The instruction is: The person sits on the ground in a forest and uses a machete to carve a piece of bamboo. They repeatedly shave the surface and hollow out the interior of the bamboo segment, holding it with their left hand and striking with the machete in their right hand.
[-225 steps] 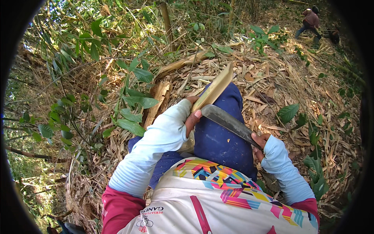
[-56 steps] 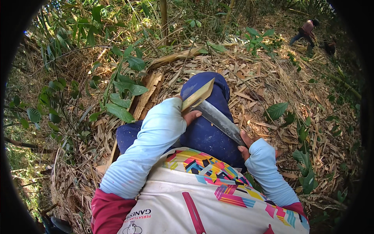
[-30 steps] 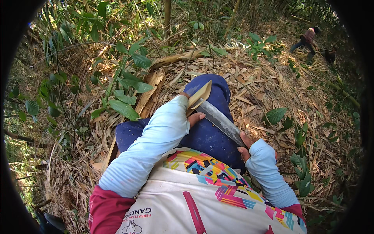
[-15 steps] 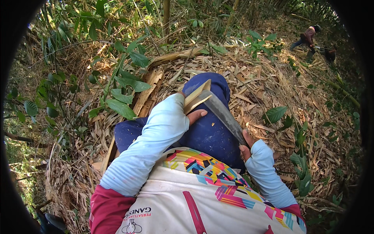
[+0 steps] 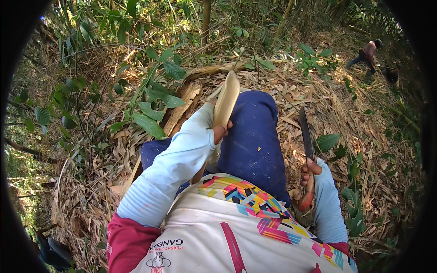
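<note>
My left hand [image 5: 220, 132] grips a pale bamboo shoot piece [image 5: 226, 98], held upright above my raised knee in blue trousers [image 5: 251, 136]. The piece's cut face is smooth and yellowish. My right hand [image 5: 310, 175] holds a long knife [image 5: 306, 136] by its wooden handle, the dark blade pointing up and away, well apart from the bamboo piece. Both arms wear light blue sleeves.
Dry bamboo husks and leaves [image 5: 346, 113] cover the sloping ground. Green leafy shrubs [image 5: 150, 104] stand to the left, thin stems behind. Another person [image 5: 366, 53] bends over far at the upper right. A dark shoe [image 5: 52, 250] shows at the lower left.
The knife was lying against the bamboo piece over my knee; now my right hand has drawn it off to the right, and my left hand has raised the piece upright.
</note>
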The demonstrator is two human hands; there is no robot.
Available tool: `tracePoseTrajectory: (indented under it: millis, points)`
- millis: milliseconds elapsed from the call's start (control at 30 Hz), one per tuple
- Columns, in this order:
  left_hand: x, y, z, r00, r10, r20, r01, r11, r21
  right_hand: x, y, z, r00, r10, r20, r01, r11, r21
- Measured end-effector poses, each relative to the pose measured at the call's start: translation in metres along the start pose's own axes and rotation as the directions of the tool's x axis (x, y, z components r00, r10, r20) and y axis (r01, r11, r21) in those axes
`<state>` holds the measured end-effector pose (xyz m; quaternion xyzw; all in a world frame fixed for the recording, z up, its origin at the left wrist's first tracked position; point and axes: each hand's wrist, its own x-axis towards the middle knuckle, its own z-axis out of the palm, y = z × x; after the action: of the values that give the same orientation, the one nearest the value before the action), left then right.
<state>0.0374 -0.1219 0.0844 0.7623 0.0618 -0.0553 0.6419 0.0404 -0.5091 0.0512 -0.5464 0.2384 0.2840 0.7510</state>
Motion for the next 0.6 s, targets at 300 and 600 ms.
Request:
tracePoseTrajectory:
  millis: [300,600]
  points:
    - [-0.004,0.052,-0.031,0.989,0.141,-0.046,-0.146,0.872,-0.467,0.001,0.005,0.026,0.89,-0.457,0.014,0.434,0.836,-0.336]
    - [-0.025,0.075,-0.037,0.985,0.149,-0.088,-0.173,0.827,-0.535,0.015,0.001,-0.005,0.996,-0.077,-0.043,0.072,0.992,-0.099]
